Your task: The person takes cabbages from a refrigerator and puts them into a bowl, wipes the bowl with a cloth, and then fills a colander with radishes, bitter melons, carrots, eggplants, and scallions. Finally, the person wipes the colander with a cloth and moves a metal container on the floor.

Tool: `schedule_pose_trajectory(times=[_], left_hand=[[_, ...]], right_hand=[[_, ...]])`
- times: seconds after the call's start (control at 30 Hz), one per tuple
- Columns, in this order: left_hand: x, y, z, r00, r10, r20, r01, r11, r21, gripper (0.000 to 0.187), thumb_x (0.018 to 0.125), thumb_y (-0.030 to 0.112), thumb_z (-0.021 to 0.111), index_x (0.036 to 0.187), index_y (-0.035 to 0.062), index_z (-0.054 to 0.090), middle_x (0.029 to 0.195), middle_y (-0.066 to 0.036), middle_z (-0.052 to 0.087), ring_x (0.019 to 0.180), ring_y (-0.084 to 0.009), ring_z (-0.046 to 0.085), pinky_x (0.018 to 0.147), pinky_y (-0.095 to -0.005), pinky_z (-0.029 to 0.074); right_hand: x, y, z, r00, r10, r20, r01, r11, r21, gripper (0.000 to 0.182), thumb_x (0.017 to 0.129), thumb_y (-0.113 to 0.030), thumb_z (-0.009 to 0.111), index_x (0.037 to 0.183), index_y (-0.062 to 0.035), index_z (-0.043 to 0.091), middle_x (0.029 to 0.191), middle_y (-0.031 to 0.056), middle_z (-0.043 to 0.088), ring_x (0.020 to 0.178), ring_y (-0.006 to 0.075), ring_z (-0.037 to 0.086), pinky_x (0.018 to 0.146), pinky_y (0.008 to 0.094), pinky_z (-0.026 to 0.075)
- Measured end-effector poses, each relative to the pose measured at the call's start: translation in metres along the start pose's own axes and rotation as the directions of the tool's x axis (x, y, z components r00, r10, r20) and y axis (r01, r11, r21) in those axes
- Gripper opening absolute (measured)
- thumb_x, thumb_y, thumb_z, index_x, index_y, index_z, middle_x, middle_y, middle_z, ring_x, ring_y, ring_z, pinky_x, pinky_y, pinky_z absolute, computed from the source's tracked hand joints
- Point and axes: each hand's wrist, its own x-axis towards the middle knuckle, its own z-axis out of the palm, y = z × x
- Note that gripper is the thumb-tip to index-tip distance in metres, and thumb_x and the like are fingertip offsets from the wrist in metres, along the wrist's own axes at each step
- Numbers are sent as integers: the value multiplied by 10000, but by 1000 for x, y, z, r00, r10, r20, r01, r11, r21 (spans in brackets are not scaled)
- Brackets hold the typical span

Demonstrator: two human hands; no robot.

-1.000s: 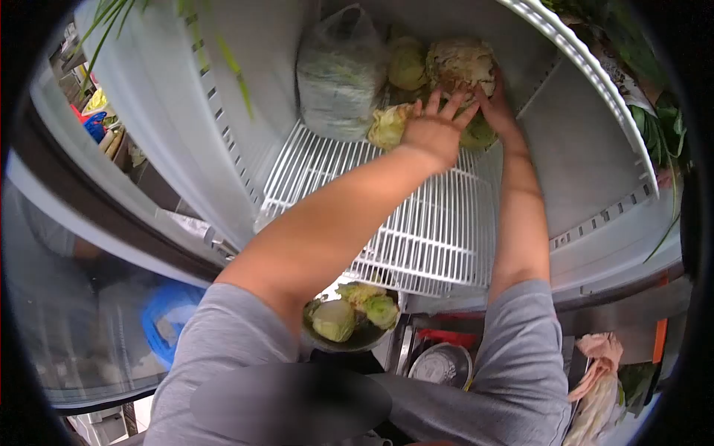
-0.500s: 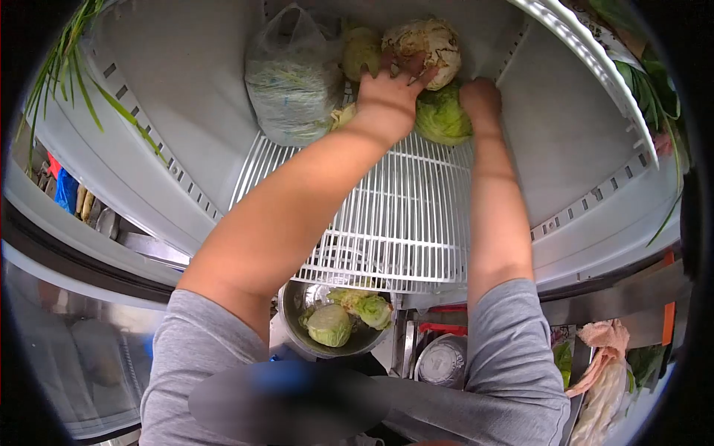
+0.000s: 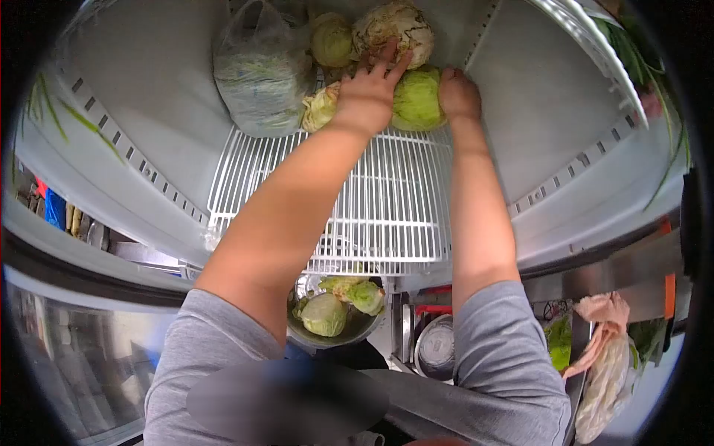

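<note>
A fridge compartment with a white wire shelf (image 3: 390, 189) fills the upper middle. My left hand (image 3: 368, 97) has its fingers spread, lying over the gap between a large cabbage with brown, dry outer leaves (image 3: 405, 30) and a bright green cabbage (image 3: 418, 102). My right hand (image 3: 460, 95) is curled against the right side of the green cabbage, its fingertips partly hidden. Left of my left wrist sits a yellowish, wilted cabbage (image 3: 320, 108), partly covered. A smaller pale cabbage (image 3: 332, 41) stands behind it.
A full clear plastic bag (image 3: 262, 89) stands at the shelf's back left. Below the shelf edge, a metal bowl (image 3: 338, 342) holds a cabbage (image 3: 324, 315) and leafy pieces. Long green leaves (image 3: 89, 130) hang at left. A pink cloth (image 3: 604, 312) lies at lower right.
The view has shifted, so the shelf contents appear further up and left. My left hand has drawn back slightly toward me, baring more of the wilted cabbage. My right hand stays beside the green cabbage.
</note>
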Motion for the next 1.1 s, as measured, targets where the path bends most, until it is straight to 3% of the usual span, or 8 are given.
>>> schedule_pose_trajectory(times=[0.2,0.33,0.4,0.47,0.63,0.7,0.77,1.1], left_hand=[[-11,12,-58,972,-79,221,53,991,121,866,790,89,575,1503,315,138,1553,-120,142,1349,-347,326,1075,-496,314],[-45,-6,-63,986,-75,148,58,992,114,822,807,111,569,1499,288,162,1538,-158,165,1353,-364,319,1073,-488,323],[-80,-16,-71,999,-24,-25,22,997,-73,754,829,127,566,1485,246,214,1527,-181,177,1346,-387,322,1070,-459,338],[-123,-16,-95,998,-59,-18,53,966,-253,717,834,125,564,1470,229,250,1523,-195,173,1338,-406,323,1069,-444,345],[-245,-15,-124,984,-155,-84,87,841,-534,616,824,38,582,1402,133,391,1508,-223,180,1339,-402,329,1074,-428,331],[-302,-11,-130,979,-204,21,180,803,-568,595,824,14,581,1384,127,412,1499,-238,173,1349,-427,286,1045,-438,369],[-353,-12,-132,965,-223,138,259,728,-635,602,812,-13,583,1378,114,421,1504,-232,160,1321,-418,342,1034,-426,383],[-409,-11,-144,855,-440,273,513,644,-568,608,790,-49,597,1356,104,435,1517,-204,145,1279,-352,394,986,-397,414]], right_hand=[[-32,-31,-43,977,120,178,-127,991,29,641,936,-532,347,1308,-31,492,1285,255,512,1209,383,482,986,461,411],[-76,-47,-46,992,18,126,-11,999,-51,799,875,-570,479,1465,-89,237,1430,279,311,1320,424,320,1051,476,342],[-95,-47,-31,979,-40,200,52,997,-53,871,854,-570,530,1495,-114,156,1477,283,222,1348,445,257,1071,481,315],[-99,-40,-6,993,-91,-72,86,994,-64,892,824,-510,624,1495,-142,165,1500,271,147,1346,469,223,1081,478,307],[-100,-30,1,982,-151,-116,140,985,-98,1029,722,-504,739,1497,-172,148,1495,273,133,1347,479,195,1079,465,318],[-93,-22,5,967,-194,-164,227,951,211,1134,645,-491,802,1497,-177,121,1487,302,107,1363,464,181,1080,440,323],[-85,-28,4,977,-173,-122,195,959,204,1186,609,-442,840,1495,-174,99,1479,325,76,1372,455,175,1078,424,330],[-90,-32,39,950,-66,-307,179,916,358,1109,665,-366,824,1488,-146,115,1489,310,31,1379,465,139,1098,494,259]])
